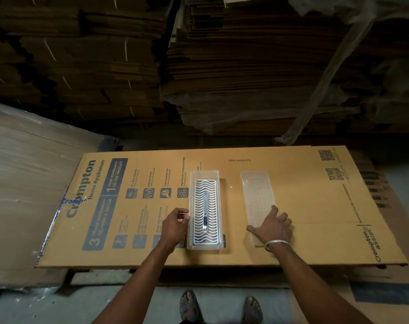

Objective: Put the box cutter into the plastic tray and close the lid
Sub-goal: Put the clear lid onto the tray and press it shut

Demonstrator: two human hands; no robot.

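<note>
A clear plastic tray (205,174) with a white wavy grid insert lies lengthwise on the flat printed cardboard sheet (304,206). The box cutter (205,211), slim and silver-grey, rests on the grid along the tray's middle. The clear lid (255,190) lies flat to the right of the tray, apart from it. My left hand (175,224) hovers at the tray's left rim with curled fingers, holding nothing. My right hand (274,226) lies spread on the near end of the lid, fingers apart.
Tall stacks of flattened cardboard (222,66) rise behind the sheet. A plastic-wrapped stack (23,183) stands at the left. More flat boxes (385,288) lie at the right. My sandalled feet (222,307) stand on the floor below the sheet's near edge.
</note>
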